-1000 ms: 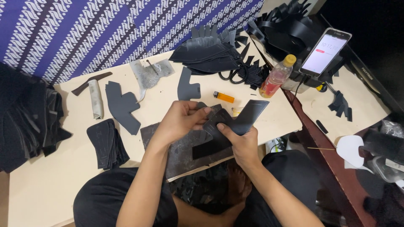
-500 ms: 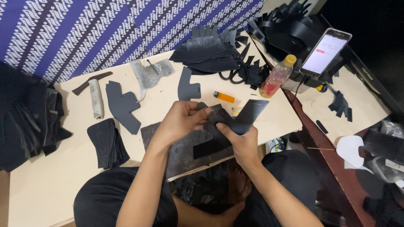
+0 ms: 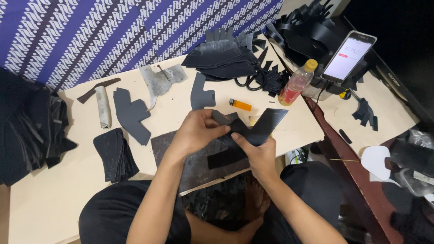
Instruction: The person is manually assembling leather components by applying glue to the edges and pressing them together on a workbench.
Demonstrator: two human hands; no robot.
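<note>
both hands, left hand (image 3: 196, 131) and right hand (image 3: 257, 151), grip closed on one dark leather piece (image 3: 260, 129), held above the slab (image 3: 199, 162) on the surface (image 3: 68, 190), so its edges can be lined up.

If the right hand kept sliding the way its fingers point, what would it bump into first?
The right hand points up and away across the board. Past the dark cut piece it already holds, the first thing in line is probably the orange lighter, though depth is hard to judge from above.

Matt black leather piece (image 3: 253, 131)
</note>
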